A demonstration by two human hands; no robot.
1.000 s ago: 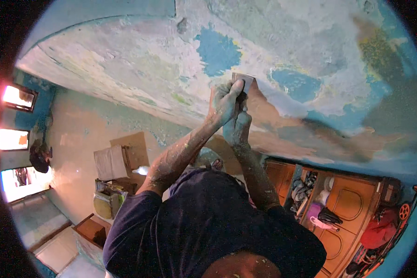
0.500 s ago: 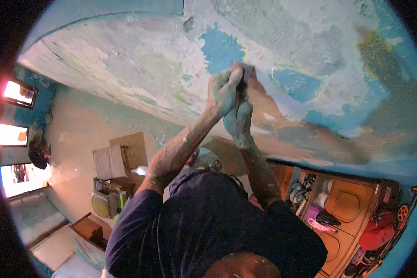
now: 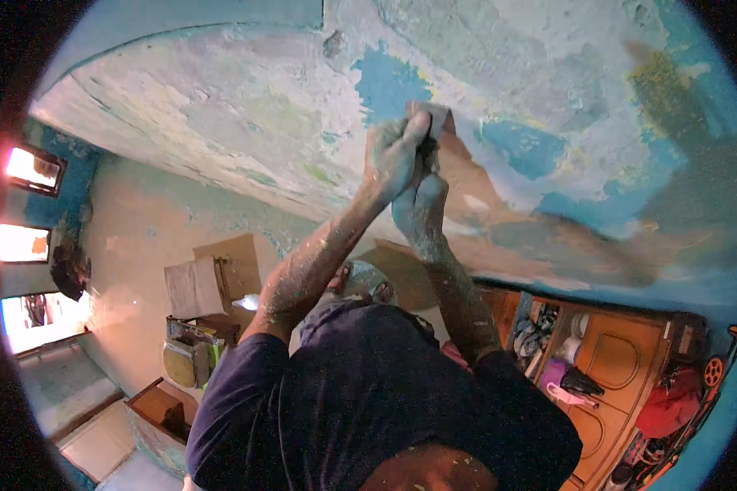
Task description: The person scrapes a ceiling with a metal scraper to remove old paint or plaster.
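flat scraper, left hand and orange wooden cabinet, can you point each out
Flat scraper (image 3: pixel 440 119), head view, on its exposed blade.
Left hand (image 3: pixel 393 157), head view, middle of the hand.
Orange wooden cabinet (image 3: pixel 612 361), head view, on a door panel.

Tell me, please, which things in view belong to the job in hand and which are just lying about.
In the job:
flat grey blade, gripped by dusty left hand and dusty right hand
patchy blue and whitish painted wall

Apparently just nearby:
flat brown cardboard
crumpled red fabric
orange panelled wooden cabinet
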